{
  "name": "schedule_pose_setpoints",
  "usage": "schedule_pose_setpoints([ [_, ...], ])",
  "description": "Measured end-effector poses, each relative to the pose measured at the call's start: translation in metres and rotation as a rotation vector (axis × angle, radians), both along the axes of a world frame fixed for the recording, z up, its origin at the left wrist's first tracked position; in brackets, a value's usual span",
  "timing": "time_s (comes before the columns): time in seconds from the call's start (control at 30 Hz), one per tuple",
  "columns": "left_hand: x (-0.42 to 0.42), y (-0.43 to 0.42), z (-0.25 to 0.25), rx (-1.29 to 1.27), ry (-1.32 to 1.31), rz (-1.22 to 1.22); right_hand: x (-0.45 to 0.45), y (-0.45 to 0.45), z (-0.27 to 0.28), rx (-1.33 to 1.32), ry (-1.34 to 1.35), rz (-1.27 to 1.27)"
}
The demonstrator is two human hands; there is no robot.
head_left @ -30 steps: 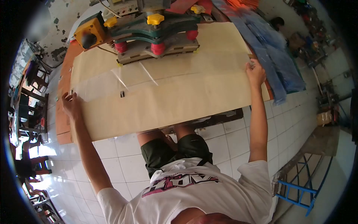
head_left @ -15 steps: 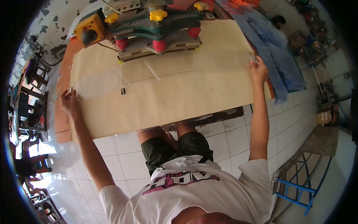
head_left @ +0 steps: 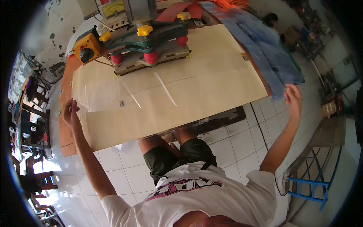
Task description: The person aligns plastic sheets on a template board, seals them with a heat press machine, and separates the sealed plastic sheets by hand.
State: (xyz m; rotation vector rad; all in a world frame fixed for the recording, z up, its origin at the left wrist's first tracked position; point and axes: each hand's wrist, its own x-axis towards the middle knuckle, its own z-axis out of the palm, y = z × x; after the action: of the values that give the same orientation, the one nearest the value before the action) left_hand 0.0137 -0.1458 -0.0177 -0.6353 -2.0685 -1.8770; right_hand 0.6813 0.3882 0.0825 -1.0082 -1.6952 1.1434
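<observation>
A clear plastic sheet [head_left: 109, 94] lies across a large beige sheet [head_left: 196, 102] on the orange-brown table. Near the left edge of both sheets is my left hand [head_left: 70, 112], its fingers loosely bent and apart; no held thing shows in it. My right hand [head_left: 293, 99] is raised beyond the table's right edge, near the lower corner of the bluish plastic sheets [head_left: 264, 49]. Its fingers are half curled with a gap to the thumb, and nothing shows between them. A small dark grey block [head_left: 121, 103] rests on the clear plastic.
A press head [head_left: 151, 60] with red knobs stands over the back of the beige sheet. Left of it is a yellow control box [head_left: 87, 47] with a black button. A blue metal frame [head_left: 308, 185] stands at lower right, and a person is at the far upper right.
My right hand has left the right end of the beige sheet and moved right and toward me. My left hand has shifted slightly. The view has tilted.
</observation>
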Motion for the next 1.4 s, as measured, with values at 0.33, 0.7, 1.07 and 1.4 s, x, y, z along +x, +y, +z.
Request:
schedule_pose_setpoints([
  [0.33,0.118,0.101,0.093,-0.1,-0.472,-0.744,0.29,-0.016,-0.04,0.022,0.47,-0.229],
  [0.7,0.21,0.203,0.11,-0.168,-0.954,-1.172,0.537,-0.067,-0.061,-0.192,0.93,0.52],
  [1.07,0.283,0.394,0.131,-0.472,-0.881,-1.481,0.548,-0.01,-0.017,-0.327,1.228,0.344],
  [1.4,0.238,0.575,0.26,0.356,-0.784,-1.438,0.168,0.08,0.101,-0.112,0.962,0.464],
])
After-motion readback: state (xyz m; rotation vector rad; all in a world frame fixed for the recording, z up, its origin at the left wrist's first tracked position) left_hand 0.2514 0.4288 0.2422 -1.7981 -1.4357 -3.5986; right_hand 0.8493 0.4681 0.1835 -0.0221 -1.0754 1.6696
